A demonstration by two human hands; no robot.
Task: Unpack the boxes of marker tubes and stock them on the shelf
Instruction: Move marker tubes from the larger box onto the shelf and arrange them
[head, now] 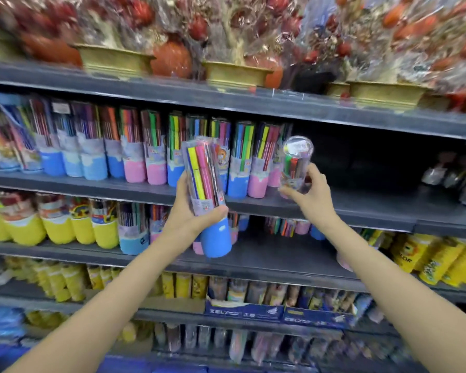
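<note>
— While both arms are reaching up toward the shelves, what is the left hand [184, 208] doing?

— It is gripping a blue-bottomed marker tube [206, 195], fingers and thumb curling around its middle. That tube is sitting just below the centre of the view, tilting slightly, its clear top showing yellow and pink markers.

— And the right hand [311, 191]?

— It is pinching a second tube [296, 164] at about three o'clock from the first, fingertips closing around its lower end. This clear tube is leaning its cap toward the camera, and its base is hovering at or just over the front edge of the dark shelf [361, 208]; whether it is touching, I cannot tell.

— What is standing on that shelf?

— A row of tubes [135, 154] with blue and pink bottoms is running off toward nine o'clock, ending just beside the second tube. Toward three o'clock the shelf is lying bare and dark.

— Above and below?

— Wrapped red decorations in gold pots [234, 72] are sitting at twelve o'clock. Yellow tubs [54, 228] are lining the shelf at eight o'clock.
</note>
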